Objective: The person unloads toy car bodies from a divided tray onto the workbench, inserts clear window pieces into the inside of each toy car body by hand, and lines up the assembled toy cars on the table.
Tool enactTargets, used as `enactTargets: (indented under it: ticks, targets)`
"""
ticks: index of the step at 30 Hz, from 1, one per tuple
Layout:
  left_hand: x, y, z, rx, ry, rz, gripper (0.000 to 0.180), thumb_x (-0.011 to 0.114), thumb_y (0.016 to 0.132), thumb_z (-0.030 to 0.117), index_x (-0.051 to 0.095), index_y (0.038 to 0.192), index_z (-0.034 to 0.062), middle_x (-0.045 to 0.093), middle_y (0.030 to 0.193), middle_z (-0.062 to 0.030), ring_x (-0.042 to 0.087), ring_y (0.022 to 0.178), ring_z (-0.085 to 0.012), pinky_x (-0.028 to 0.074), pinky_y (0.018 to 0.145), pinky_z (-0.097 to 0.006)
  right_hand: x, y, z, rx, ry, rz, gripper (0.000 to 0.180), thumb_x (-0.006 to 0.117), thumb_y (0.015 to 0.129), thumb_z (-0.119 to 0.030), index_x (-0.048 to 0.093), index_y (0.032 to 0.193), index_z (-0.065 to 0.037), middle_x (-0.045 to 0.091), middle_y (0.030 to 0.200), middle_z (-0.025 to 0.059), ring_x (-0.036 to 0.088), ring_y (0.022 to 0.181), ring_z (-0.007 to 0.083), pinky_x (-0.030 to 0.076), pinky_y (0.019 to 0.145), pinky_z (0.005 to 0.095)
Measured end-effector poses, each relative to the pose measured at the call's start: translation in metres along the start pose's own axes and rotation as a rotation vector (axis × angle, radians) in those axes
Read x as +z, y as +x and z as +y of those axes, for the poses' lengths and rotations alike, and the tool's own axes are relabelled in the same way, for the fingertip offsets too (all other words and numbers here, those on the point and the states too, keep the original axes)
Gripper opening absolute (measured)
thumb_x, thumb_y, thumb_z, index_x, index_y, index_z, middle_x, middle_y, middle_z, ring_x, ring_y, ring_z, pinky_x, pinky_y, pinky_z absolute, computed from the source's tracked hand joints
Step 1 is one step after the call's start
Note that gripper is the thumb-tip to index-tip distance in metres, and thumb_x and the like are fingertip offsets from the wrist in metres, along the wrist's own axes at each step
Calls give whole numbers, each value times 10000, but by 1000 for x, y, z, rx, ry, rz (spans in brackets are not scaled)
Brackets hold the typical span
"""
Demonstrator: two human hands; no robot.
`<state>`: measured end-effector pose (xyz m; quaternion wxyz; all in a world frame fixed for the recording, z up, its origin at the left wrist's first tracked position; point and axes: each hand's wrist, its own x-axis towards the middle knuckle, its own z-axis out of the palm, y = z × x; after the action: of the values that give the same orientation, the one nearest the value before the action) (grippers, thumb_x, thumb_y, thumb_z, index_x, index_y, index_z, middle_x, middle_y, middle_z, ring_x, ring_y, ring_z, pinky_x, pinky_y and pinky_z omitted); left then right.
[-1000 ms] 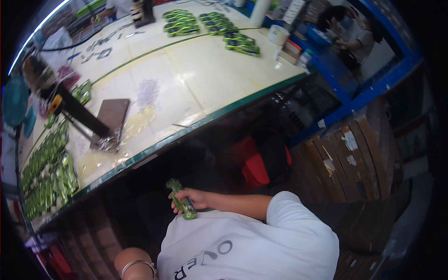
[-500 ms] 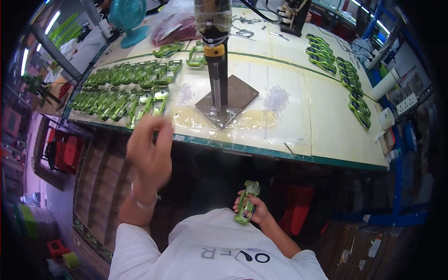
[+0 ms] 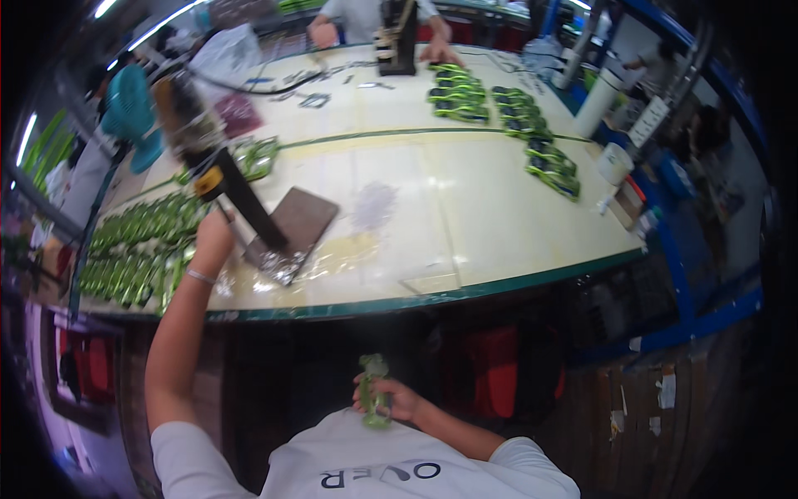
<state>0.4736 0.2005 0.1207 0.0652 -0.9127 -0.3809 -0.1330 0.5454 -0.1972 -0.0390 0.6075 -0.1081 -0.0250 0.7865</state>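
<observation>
Two bare hands of one person in a white shirt are seen from above. Low in the center of the frame, the right hand [image 3: 399, 399] grasps a green part [image 3: 376, 411], its fingers wrapped around the piece, which stands roughly upright in front of the shirt, below the table's edge. At left of center, the left hand [image 3: 215, 237] reaches over a pale worktable [image 3: 490, 229]; its fingers are blurred and partly hidden, so whether it grips anything cannot be told. It is near the right end of rows of green pieces [image 3: 133, 229] at the frame's left, and just beside a black column [image 3: 247, 198] with a yellow band. The column leans in the view over a brown plate [image 3: 309, 218]. A teal fan [image 3: 129, 101] stands at upper left. At upper right, green-and-dark pieces [image 3: 459, 93] lie in groups, with a co-worker's hand [image 3: 440, 51] beside them.
</observation>
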Motion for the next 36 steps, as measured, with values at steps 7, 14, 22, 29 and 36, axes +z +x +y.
enactTargets:
  ticks: [7,14,22,29,36]
  targets:
    - [-7,9,5,155,12,72,115,494,627,26,535,733,10,545,664,-183,544,624,-361,440,550,-420,1,-16,-4,-26,6,-21,437,501,764,-208,365,1129,-10,522,972,156,523,920,282,430,801,365]
    - [-31,7,23,10,-110,-84,126,524,652,25,545,762,-33,549,756,-201,533,721,-360,436,616,-393,10,-26,-14,-41,52,10,398,508,778,-201,379,1103,-10,539,915,148,553,863,256,475,738,342]
    - [-29,5,1,89,-319,94,83,487,631,-37,528,691,4,509,662,-140,509,630,-277,397,573,-352,16,-20,-9,-97,41,23,385,512,774,-194,386,1091,-14,545,895,146,560,844,262,483,722,339]
    - [-50,-3,12,21,-331,55,45,524,640,21,528,656,-21,521,621,-153,519,595,-268,408,557,-334,4,6,3,-10,11,39,352,472,803,-171,380,1108,-23,556,912,138,568,836,255,458,773,350]
    - [-65,-28,4,-4,-593,40,41,511,708,22,505,711,-19,487,567,-62,462,496,-110,385,473,-251,11,11,6,15,-37,128,303,488,815,-217,426,1055,-43,563,855,129,581,796,234,506,659,325]
